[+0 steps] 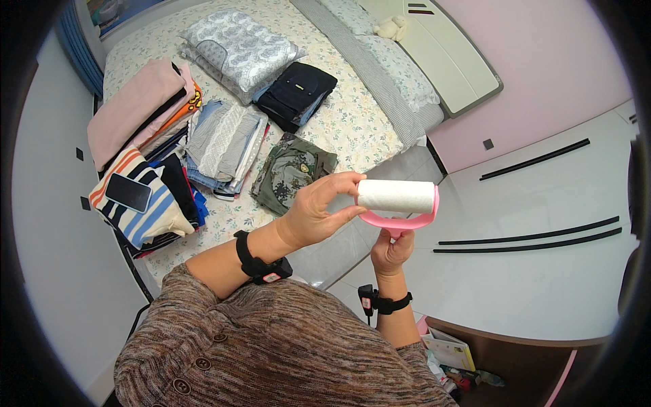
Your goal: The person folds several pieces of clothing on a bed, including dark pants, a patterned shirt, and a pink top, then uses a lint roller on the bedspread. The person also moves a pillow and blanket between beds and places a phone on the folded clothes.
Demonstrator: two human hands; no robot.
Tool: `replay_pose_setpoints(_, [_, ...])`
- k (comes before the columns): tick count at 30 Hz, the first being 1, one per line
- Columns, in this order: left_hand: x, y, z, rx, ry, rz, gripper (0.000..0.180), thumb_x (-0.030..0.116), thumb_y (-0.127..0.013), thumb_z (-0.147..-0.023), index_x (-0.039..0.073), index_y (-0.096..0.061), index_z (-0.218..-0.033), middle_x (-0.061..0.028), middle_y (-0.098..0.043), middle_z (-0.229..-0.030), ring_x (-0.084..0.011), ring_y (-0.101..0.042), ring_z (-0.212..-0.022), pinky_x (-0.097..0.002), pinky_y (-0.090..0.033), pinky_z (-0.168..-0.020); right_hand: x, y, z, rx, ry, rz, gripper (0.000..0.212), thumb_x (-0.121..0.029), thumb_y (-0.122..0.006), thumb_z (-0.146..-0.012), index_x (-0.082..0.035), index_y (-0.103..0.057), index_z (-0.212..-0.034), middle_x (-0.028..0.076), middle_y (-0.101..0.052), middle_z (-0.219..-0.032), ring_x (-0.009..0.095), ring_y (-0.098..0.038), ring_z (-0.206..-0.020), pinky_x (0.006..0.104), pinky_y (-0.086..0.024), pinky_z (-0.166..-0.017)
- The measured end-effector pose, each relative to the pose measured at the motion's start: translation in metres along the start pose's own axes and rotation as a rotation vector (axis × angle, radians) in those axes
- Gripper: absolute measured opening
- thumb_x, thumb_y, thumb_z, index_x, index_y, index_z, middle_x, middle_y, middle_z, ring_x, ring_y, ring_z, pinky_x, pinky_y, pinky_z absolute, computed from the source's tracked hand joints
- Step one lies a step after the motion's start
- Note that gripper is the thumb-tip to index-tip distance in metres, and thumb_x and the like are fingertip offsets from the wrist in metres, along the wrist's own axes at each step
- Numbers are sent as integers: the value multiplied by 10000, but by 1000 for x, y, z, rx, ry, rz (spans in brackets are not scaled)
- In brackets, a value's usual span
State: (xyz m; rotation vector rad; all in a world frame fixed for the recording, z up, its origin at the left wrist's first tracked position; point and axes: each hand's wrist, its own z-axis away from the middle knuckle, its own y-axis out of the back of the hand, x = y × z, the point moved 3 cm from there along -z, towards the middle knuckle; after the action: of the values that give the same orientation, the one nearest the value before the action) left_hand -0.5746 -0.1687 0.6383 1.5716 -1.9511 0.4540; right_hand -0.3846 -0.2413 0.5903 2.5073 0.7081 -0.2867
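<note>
A lint roller (397, 196) with a white paper roll and a pink frame is held out in front of me. My right hand (392, 254) is closed around its pink handle from below. At the roll's left end, my left hand (325, 207) pinches the edge of the white roll between thumb and fingers. Just left of that hand, on the bed, lies a folded camouflage garment (291, 169). Both wrists wear black straps with small devices.
Folded clothes (224, 146), dark jeans (296, 93) and a pink pile (139, 108) cover the floral bed (369, 129). A phone (129, 192) rests on a striped garment. White cabinets with black handles (529, 245) stand at right; a brown-edged open compartment (515, 346) is lower right.
</note>
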Motion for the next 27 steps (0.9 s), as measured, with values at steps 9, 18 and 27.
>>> replay_pose_setpoints(9, [-2,8,5,-52,141,181,290,25,-720,-770,14,-530,-989,-200,-610,-1144,-227,-635,-1009,-310,-519,-852,0,2,-1,-25,3,-26,186,48,-597,-813,9,-525,-980,119,-598,-877,241,-607,-722,308,-501,-673])
replay_pose_setpoints(18, [-10,23,12,-90,23,-187,210,-13,-661,-741,10,-569,-928,-137,-677,-998,-237,-680,-843,-304,-540,-743,-3,-5,4,-102,39,-21,239,81,-583,-773,10,-542,-998,138,-590,-872,286,-592,-715,331,-486,-659])
replay_pose_setpoints(27, [-17,31,12,-95,5,-286,194,-24,-657,-691,20,-560,-853,-124,-678,-940,-257,-676,-801,-312,-539,-713,-9,-13,-1,-159,56,16,293,100,-566,-770,15,-518,-1046,145,-570,-870,288,-568,-699,322,-475,-639])
